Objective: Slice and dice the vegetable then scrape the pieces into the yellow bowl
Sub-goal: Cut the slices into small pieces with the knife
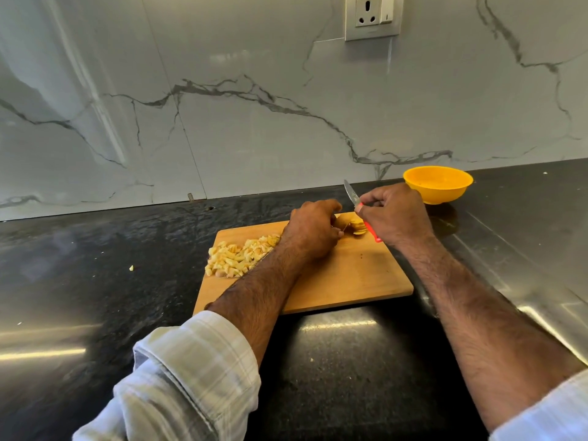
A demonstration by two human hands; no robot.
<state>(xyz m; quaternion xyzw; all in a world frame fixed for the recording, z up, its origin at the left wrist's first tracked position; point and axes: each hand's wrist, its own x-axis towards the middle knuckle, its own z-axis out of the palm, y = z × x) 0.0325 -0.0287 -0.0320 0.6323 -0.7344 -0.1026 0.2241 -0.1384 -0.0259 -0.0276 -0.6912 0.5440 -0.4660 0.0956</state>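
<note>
Left hand [313,229], grip curled on the sliced vegetable [351,225] at frame centre; right hand [393,214] grips the knife [351,194] just right of it, blade raised, pointing upper left.

No readable text, labels or numbers anywhere.

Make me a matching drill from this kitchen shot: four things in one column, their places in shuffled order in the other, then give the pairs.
Things:
1. yellow bowl
2. diced pieces
3. knife
4. sliced vegetable

Places:
A. piled at the cutting board's left end
B. held in the right hand, blade tilted up
C. on the counter beyond the board's right corner
D. on the board, under the left hand's fingertips

Pairs: 1-C, 2-A, 3-B, 4-D
</note>
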